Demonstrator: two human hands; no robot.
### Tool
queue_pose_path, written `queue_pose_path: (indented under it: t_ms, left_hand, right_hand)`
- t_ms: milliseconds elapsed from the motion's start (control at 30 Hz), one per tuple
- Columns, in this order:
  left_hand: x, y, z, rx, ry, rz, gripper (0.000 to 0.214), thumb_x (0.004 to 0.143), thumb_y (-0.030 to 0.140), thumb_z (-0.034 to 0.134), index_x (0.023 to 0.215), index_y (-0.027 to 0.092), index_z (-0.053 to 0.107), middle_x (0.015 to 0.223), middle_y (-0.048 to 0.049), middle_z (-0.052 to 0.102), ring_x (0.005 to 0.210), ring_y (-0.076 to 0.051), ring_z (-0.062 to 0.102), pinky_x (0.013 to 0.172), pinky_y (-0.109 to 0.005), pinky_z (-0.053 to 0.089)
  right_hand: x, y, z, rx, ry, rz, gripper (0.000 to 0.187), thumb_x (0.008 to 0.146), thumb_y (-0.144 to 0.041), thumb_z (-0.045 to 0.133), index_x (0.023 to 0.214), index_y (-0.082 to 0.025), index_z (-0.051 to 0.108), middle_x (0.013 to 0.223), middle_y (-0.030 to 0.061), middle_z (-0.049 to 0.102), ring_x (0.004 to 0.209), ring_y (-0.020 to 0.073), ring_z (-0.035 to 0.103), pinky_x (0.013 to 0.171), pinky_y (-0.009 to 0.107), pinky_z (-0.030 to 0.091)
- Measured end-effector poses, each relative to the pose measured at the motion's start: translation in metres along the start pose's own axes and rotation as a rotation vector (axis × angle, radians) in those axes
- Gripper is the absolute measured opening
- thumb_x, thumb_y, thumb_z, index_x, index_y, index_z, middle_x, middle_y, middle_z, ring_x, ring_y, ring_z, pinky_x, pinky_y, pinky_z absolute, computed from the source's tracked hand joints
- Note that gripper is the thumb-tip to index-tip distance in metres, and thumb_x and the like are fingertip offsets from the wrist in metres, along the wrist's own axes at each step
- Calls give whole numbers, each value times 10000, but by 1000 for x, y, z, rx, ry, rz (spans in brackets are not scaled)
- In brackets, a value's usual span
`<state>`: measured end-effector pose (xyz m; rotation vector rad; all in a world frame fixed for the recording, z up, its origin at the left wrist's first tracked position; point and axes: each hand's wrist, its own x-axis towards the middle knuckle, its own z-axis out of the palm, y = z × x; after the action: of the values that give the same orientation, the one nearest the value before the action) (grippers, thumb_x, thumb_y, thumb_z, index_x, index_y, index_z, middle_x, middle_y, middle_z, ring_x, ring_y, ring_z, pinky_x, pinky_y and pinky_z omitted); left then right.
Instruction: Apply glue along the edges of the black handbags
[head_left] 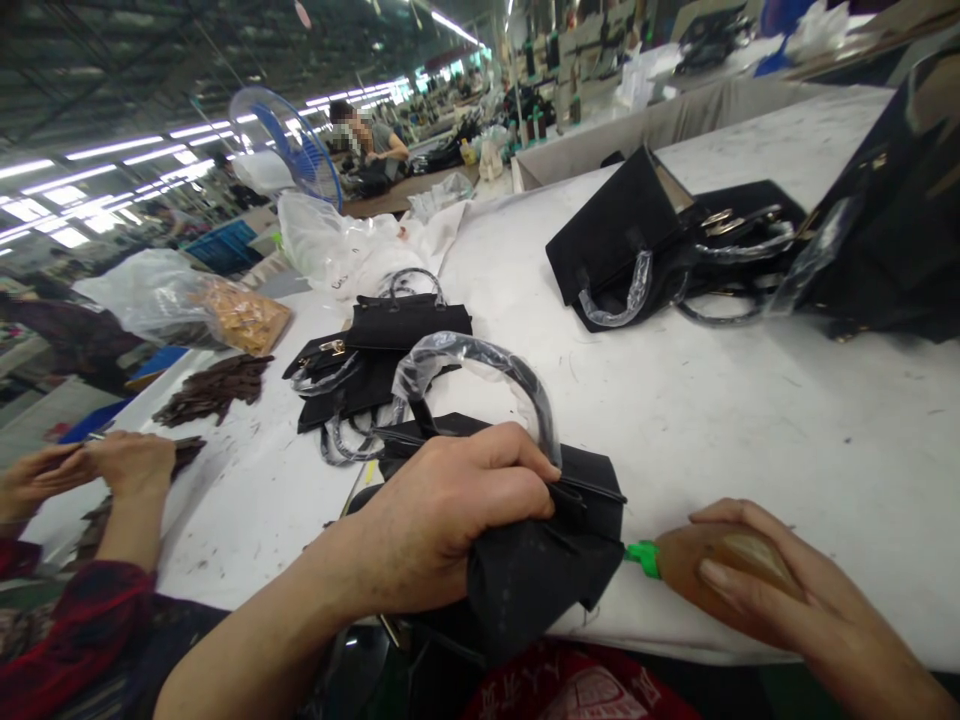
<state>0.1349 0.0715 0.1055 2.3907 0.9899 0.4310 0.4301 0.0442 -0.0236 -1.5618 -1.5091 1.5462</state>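
My left hand [487, 490] is closed on a black handbag [540, 585] at the table's front edge, gripping the material just below the handle. The bag's arched handle [517, 375] stands up, wrapped in clear plastic. In my right hand [817, 600] is a squeeze bottle [720, 570] of amber-brown content, lying sideways in the fingers. Its green nozzle [643, 558] points left, close to the bag's right side; whether the tip touches is hard to tell. The bag's underside is partly hidden by my left hand and forearm.
Finished-looking black handbags [405, 325] lie beyond mine, and more black bags [622, 240] sit at the right. At the left, a co-worker's hands [127, 465] are near dark brown strips [214, 388]. Plastic bags [165, 295] and a blue fan [300, 150] stand farther back.
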Motion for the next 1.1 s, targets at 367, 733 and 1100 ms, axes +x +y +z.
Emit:
queue_pose_path:
  t_ms: [367,733,1100]
  left_hand:
    - [-2,1,1,28,-2,9,101,856,188,626,958,187,627,1092,-76,647,931,-150,646,771,-209,522]
    - [-2,6,4,67,0,10,124,834,151,618,954,183,619,1085,-77,646,928,-157,640,777,-219,522]
    - [-1,7,3,63,0,12,100,850,164,615,948,186,614,1082,-77,649,931,-156,637,778,-212,515]
  right_hand:
    - [2,8,-3,76,88,23,413,801,-599,633,1056,-275,604,937,11,729,915,295,673,735,341,529]
    - [-15,1,-1,-38,-7,-74,360,863,-570,583,1094,-294,595,927,17,716,832,268,685,663,312,552]
    - [-24,-1,-3,7,-90,-29,350,846,-565,605,1089,-314,628,939,19,732,829,277,700,650,289,581]
